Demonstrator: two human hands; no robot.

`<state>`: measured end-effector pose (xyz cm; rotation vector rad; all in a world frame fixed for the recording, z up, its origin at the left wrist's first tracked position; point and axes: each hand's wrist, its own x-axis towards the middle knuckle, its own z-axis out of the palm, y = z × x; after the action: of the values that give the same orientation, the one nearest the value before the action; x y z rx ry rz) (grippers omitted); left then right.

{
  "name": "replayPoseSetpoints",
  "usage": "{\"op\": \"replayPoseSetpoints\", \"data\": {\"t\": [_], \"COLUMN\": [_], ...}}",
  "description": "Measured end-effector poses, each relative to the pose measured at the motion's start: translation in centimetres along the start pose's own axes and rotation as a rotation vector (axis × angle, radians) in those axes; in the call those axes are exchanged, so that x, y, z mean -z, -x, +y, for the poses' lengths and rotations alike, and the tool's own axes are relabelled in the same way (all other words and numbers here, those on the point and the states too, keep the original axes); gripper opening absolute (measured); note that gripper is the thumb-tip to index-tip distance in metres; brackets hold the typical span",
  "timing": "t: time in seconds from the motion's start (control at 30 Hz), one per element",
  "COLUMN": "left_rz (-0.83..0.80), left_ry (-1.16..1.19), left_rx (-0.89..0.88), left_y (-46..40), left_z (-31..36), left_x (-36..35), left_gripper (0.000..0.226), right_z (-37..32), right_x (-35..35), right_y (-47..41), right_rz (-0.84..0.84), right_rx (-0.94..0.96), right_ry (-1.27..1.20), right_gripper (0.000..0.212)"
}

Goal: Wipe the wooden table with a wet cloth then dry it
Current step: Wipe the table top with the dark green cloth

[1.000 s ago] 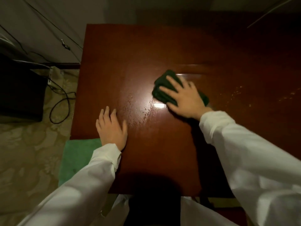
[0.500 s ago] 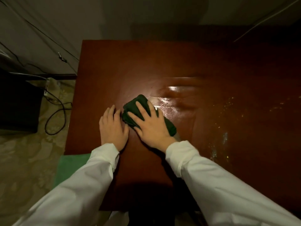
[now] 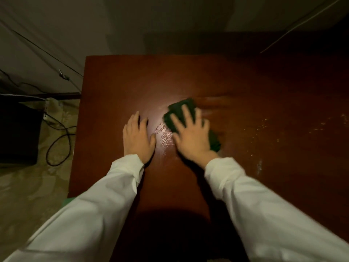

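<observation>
Dark green cloth (image 3: pixel 181 112) is lying bunched on the reddish wooden table (image 3: pixel 245 87) just right of the frame's centre, and the right hand (image 3: pixel 192 138) is pressing down on it with fingers spread and fairly straight, slightly blurred. Left of it, the left hand (image 3: pixel 137 138) is resting flat on the tabletop with fingers together, holding nothing. Wet streaks (image 3: pixel 165 136) are glinting between the two hands, and pale specks (image 3: pixel 264 125) are showing at the right.

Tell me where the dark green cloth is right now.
In the head view, the cloth lies on the wooden table near its middle, pressed flat under the right hand, just right of the left hand.
</observation>
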<state>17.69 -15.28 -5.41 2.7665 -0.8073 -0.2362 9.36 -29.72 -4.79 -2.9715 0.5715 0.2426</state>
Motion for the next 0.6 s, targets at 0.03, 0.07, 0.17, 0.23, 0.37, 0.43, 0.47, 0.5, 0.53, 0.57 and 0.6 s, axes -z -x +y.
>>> {"op": "replayPoseSetpoints", "data": {"t": [0.03, 0.07, 0.17, 0.23, 0.37, 0.43, 0.47, 0.5, 0.53, 0.57, 0.6], "left_rz": [0.001, -0.002, -0.001, 0.011, -0.008, -0.042, -0.061, -0.077, -0.095, -0.114, -0.122], "left_ry": [0.009, 0.014, -0.012, -0.038, -0.1, -0.141, -0.164, -0.187, -0.208, -0.222, -0.23], "left_rx": [0.019, 0.031, -0.04, -0.079, -0.023, 0.014, 0.021, 0.02, 0.018, 0.02, 0.022], "left_y": [-0.8, -1.5, -2.9, -3.8, -6.0, -6.5, -6.7, -6.8, -6.8, -6.9, -6.9], "left_z": [0.3, 0.5, 0.6, 0.4, -0.3, -0.9, -1.2, -1.2, -1.1, -1.1, -1.1], "left_x": [0.1, 0.2, 0.3, 0.3, 0.2, -0.2, -0.3, -0.5, -0.6, -0.6, -0.6], "left_gripper": [0.055, 0.058, 0.058, 0.053, 0.056, 0.06, 0.062, 0.063, 0.064, 0.064, 0.065], "right_z": [-1.6, -2.8, -1.9, 1.2, 8.6, 10.5, 10.6, 10.4, 9.9, 8.9, 7.7], "right_x": [-0.5, -0.8, -1.2, -0.8, 0.9, 1.6, 1.8, 1.8, 1.7, 1.5, 1.2], "right_y": [0.4, 0.7, -0.5, -2.1, -5.1, -6.0, -6.2, -6.1, -5.9, -5.8, -5.8], "right_rz": [-0.003, 0.002, 0.032, 0.047, 0.078, 0.043, 0.031, 0.029, 0.038, 0.05, 0.065], "right_rx": [0.074, 0.127, 0.178, 0.141, -0.258, -0.409, -0.431, -0.42, -0.375, -0.3, -0.204], "right_ry": [-0.007, -0.011, -0.021, 0.0, -0.013, -0.003, 0.015, 0.029, 0.037, 0.042, 0.042], "right_gripper": [0.061, 0.06, 0.056, 0.056, 0.055, 0.058, 0.058, 0.058, 0.058, 0.058, 0.058]}}
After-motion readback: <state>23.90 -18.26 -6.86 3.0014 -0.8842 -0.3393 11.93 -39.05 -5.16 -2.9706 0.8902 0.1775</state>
